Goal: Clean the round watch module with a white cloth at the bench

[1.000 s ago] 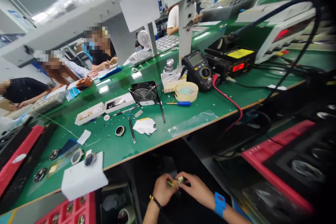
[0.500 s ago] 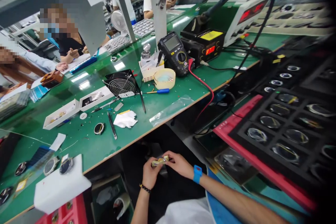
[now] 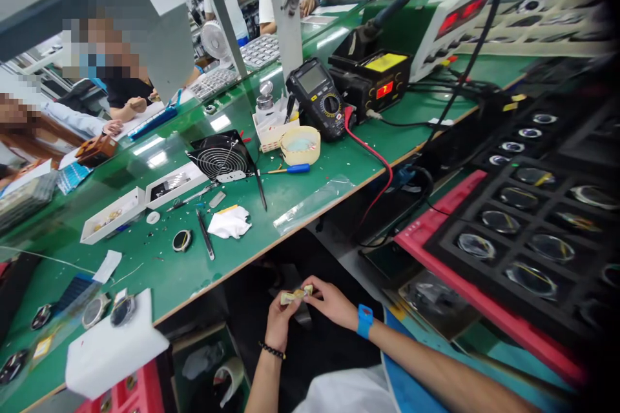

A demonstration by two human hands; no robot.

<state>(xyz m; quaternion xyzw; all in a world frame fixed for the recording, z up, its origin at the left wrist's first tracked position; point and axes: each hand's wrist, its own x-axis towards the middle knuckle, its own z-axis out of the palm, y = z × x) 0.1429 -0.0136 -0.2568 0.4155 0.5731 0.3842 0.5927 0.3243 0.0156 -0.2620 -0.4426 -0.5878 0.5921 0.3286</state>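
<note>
Over my lap, in front of the bench edge, both hands pinch a small pale-yellow crinkled piece (image 3: 291,297) that looks like a wrapper. My left hand (image 3: 278,322), with a dark bead bracelet, is closed on its left end. At the other end, the fingers of my right hand (image 3: 330,302) are closed, with the blue wristband (image 3: 365,321) behind them. Fingers cover part of the piece, so what is inside it, if anything, cannot be told. On the bench beyond lie tweezers (image 3: 205,235), a round watch part (image 3: 182,241) and a crumpled white tissue (image 3: 229,222).
To the right, a red tray (image 3: 436,219) carries black foam with several round watch parts. A multimeter (image 3: 317,100), soldering station (image 3: 378,87), small fan (image 3: 220,158) and tape roll (image 3: 300,145) stand on the bench. White foam (image 3: 113,348) overhangs its left front edge. People sit across.
The view has shifted slightly. My fingertips are a little farther apart, and more of the yellowish piece shows between them.
</note>
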